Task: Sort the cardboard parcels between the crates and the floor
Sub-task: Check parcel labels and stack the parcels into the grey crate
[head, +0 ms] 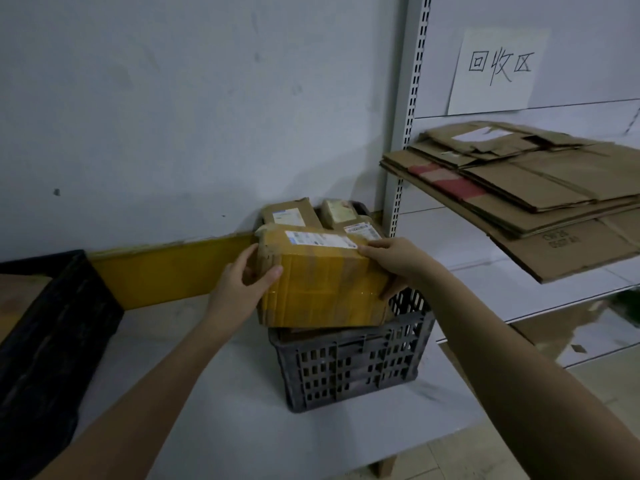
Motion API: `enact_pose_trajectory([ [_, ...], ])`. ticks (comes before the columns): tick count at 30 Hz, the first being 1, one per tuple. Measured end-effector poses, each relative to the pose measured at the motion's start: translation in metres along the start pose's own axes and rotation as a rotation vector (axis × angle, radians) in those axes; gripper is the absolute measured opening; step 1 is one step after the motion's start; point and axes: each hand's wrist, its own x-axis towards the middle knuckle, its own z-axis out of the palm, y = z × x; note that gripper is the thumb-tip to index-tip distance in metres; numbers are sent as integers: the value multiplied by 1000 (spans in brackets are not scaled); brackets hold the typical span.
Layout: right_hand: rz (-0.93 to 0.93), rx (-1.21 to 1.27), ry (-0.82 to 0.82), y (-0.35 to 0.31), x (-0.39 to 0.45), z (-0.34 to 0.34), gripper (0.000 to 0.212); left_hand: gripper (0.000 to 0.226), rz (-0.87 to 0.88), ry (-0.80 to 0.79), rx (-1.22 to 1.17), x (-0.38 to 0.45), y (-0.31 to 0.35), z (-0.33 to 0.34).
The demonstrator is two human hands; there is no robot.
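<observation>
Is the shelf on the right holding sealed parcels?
No, the shelf holds only a stack of flattened cardboard, with no sealed parcels on it.

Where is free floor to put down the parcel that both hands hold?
Bare floor lies between the black crate and the grey crate. The grey crate is crowded under the parcel; flattened cardboard fills the shelf.
</observation>
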Motion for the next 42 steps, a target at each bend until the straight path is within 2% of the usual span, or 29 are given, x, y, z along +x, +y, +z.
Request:
enact_pose_trajectory([
  [5,33,30,-2,1,8,2,64,75,118,17,156,4,2,-3],
  [11,-54,-64,48,9,15,3,60,62,139,-92,167,0,-1,9],
  [19,-94,-158,116,19,15,-9,59,63,197,-131,-17,-7,-5,30],
  [28,-126,-233,187,7,22,-11,56,63,193,-71,-150,-9,-8,38],
  [32,-119,-255,220,7,22,-13,56,63,180,-93,-269,-16,-15,45],
  [35,-115,-347,210,12,25,-5,58,60,102,-165,-302,-22,-25,52],
  [37,-116,-358,218,17,27,0,57,59,77,-179,-259,-28,-31,56],
  [39,-86,-291,191,24,28,-2,57,62,131,-145,-32,-29,-34,57],
  [41,-117,-325,169,32,30,-5,58,73,189,-108,206,-28,-38,55],
  [42,-139,-359,169,36,31,-5,58,83,191,-137,218,-28,-40,54],
])
